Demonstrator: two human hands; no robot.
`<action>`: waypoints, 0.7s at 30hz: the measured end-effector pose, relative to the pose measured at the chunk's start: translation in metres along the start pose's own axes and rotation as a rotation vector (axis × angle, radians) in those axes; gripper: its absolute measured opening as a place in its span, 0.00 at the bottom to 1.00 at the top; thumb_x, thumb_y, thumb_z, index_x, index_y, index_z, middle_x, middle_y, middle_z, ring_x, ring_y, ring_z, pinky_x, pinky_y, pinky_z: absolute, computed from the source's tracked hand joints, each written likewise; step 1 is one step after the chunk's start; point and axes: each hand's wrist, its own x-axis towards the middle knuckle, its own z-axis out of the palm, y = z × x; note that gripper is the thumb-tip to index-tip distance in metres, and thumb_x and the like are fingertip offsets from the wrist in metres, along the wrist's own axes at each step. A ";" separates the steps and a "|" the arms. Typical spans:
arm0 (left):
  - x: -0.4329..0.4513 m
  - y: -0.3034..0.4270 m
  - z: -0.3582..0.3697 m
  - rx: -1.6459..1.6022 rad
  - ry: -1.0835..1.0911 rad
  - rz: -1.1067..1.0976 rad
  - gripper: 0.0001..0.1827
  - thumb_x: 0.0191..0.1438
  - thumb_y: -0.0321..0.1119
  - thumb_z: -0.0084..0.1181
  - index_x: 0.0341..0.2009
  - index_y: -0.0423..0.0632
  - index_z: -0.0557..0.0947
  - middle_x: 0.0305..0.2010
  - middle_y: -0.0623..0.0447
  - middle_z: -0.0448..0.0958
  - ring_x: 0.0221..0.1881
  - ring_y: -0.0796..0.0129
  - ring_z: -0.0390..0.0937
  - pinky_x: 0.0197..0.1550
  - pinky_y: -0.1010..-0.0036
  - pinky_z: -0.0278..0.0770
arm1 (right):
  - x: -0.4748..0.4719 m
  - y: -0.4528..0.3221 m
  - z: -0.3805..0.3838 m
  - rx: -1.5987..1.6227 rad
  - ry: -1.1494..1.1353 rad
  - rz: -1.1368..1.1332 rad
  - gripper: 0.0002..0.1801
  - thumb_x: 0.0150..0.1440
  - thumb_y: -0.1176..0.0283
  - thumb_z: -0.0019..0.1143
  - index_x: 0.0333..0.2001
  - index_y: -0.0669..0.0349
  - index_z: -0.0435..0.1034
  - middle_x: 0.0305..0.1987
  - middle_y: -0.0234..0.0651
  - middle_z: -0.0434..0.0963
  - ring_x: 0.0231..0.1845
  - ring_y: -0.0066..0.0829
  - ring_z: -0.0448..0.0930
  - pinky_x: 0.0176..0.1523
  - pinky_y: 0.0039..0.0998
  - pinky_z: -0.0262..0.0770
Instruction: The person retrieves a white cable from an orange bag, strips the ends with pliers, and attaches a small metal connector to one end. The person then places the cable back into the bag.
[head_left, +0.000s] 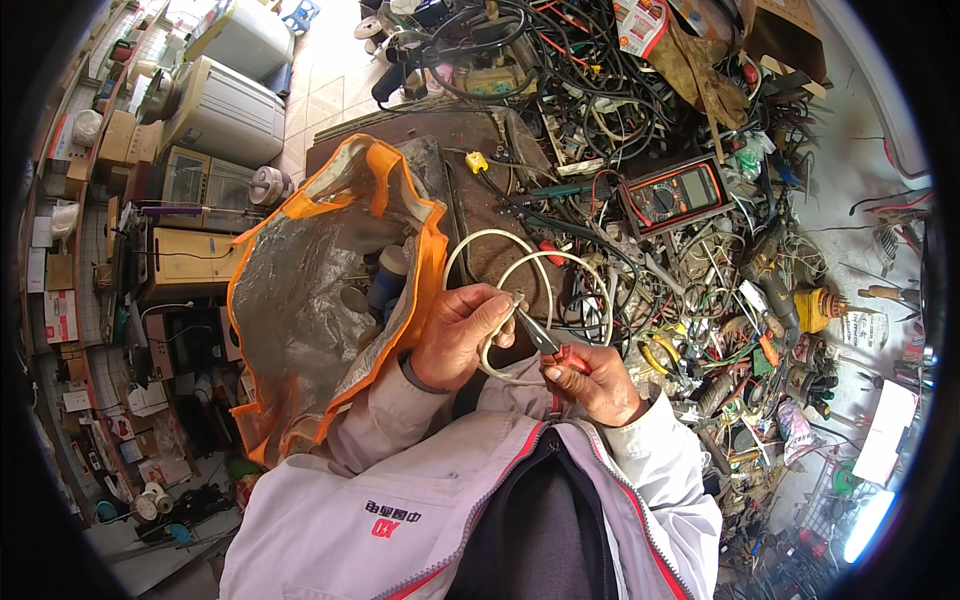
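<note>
Between the thumb and fingers of my left hand (469, 326) is the end of a white cable (577, 259), which loops out in coils above both hands. My right hand (596, 382) grips the red handles of long-nose pliers (538, 332). The tips of their jaws meet the cable end at my left fingertips; the exact contact is too small to tell. Left of my left hand stands an orange bag (439, 247) with a silvery lining, its mouth spread wide. Dark cylindrical items (390, 274) show inside it.
A digital multimeter (675, 196) lies on the cluttered bench at the upper right. Tangled black cables (600, 82) and a work glove (697, 71) are heaped behind it. Yellow-handled pliers (660, 352) lie right of my right hand. A yellow plug (476, 162) rests ahead of the loops.
</note>
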 end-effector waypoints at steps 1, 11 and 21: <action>0.000 0.001 -0.001 0.024 -0.001 -0.004 0.10 0.64 0.34 0.55 0.39 0.38 0.81 0.28 0.55 0.76 0.28 0.75 0.71 0.32 0.79 0.71 | 0.001 -0.001 -0.003 -0.103 0.009 -0.038 0.13 0.64 0.68 0.57 0.45 0.68 0.74 0.27 0.30 0.75 0.26 0.21 0.74 0.32 0.26 0.71; 0.001 0.002 -0.007 0.185 0.010 -0.018 0.10 0.64 0.34 0.55 0.39 0.38 0.82 0.27 0.56 0.76 0.27 0.76 0.71 0.31 0.80 0.70 | -0.001 -0.026 -0.013 -0.689 0.158 -0.332 0.05 0.56 0.77 0.58 0.36 0.67 0.72 0.30 0.49 0.76 0.30 0.51 0.78 0.32 0.38 0.73; 0.003 0.004 0.000 0.307 0.080 -0.045 0.11 0.63 0.35 0.57 0.38 0.39 0.82 0.27 0.56 0.77 0.27 0.78 0.72 0.29 0.80 0.71 | -0.003 -0.026 -0.020 -1.329 0.320 -0.552 0.12 0.46 0.77 0.54 0.37 0.66 0.70 0.27 0.41 0.70 0.28 0.40 0.75 0.29 0.37 0.74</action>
